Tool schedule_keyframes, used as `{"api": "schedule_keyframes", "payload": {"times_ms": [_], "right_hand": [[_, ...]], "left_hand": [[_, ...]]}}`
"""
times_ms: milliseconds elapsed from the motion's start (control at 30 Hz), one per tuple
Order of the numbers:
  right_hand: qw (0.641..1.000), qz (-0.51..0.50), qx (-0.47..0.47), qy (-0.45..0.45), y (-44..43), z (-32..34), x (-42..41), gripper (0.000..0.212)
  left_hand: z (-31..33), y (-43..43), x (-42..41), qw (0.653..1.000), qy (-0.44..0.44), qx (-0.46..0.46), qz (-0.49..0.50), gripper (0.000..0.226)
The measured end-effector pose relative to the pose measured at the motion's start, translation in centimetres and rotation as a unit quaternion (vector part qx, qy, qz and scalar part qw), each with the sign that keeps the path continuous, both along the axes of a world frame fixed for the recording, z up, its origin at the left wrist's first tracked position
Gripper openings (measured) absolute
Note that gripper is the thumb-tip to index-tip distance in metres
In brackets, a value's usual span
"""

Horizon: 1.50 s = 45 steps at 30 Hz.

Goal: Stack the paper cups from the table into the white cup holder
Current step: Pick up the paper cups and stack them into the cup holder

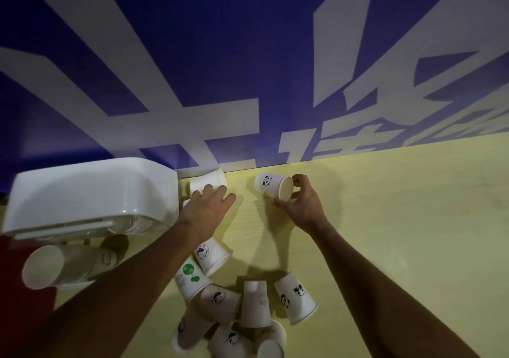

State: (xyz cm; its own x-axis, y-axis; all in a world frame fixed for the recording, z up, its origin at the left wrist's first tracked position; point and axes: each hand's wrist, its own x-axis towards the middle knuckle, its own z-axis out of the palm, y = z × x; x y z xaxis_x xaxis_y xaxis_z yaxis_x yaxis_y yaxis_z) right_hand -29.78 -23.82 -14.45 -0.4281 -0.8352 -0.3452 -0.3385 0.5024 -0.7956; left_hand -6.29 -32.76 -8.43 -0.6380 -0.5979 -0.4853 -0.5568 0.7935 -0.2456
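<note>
A white cup holder stands at the left, with a stack of paper cups poking out of its lower end toward me. My left hand reaches over a white cup lying on its side by the wall, fingers curled onto it. My right hand grips a panda-printed cup lying on its side, open mouth toward me. Several more paper cups lie tumbled on the yellow table near its front, between my forearms.
A blue wall banner with large white characters runs along the table's far edge. A dark red surface shows at the lower left under the holder.
</note>
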Motion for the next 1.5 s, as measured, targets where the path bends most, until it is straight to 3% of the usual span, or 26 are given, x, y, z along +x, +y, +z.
{"api": "schedule_keyframes", "payload": {"times_ms": [167, 333, 500, 633, 867, 1033, 1233, 1500], "right_hand": [[0.999, -0.017, -0.028, 0.026, 2.4, 2.2, 1.3, 0.077], [0.994, -0.058, -0.096, 0.006, 4.4, 6.4, 4.5, 0.076], [0.989, -0.043, -0.142, 0.008, 5.8, 11.0, 10.7, 0.072], [0.987, -0.03, -0.16, 0.003, 6.4, 13.2, 17.3, 0.067], [0.985, -0.046, -0.165, -0.023, 7.1, 12.9, 27.9, 0.071], [0.984, -0.068, -0.167, -0.005, 7.8, 12.2, 31.1, 0.07], [0.985, -0.079, -0.15, 0.015, 8.2, 10.9, 31.0, 0.073], [0.989, -0.064, -0.132, 0.028, 7.2, 9.5, 29.6, 0.079]], "left_hand": [[1.0, -0.6, 1.1, 0.976, 0.129, 0.1, 0.146, 0.063], [3.5, 1.9, 4.8, 0.899, 0.327, 0.145, 0.252, 0.075], [5.2, 5.7, 10.4, 0.829, 0.409, 0.17, 0.343, 0.089], [6.3, 8.0, 16.2, 0.807, 0.468, 0.151, 0.327, 0.076], [6.2, 8.6, 24.9, 0.748, 0.56, 0.133, 0.33, 0.074], [4.0, 7.8, 25.5, 0.757, 0.543, 0.128, 0.339, 0.076], [-0.4, 6.5, 24.3, 0.807, 0.466, 0.125, 0.342, 0.082], [-2.8, 5.6, 22.7, 0.8, 0.44, 0.166, 0.372, 0.076]]}}
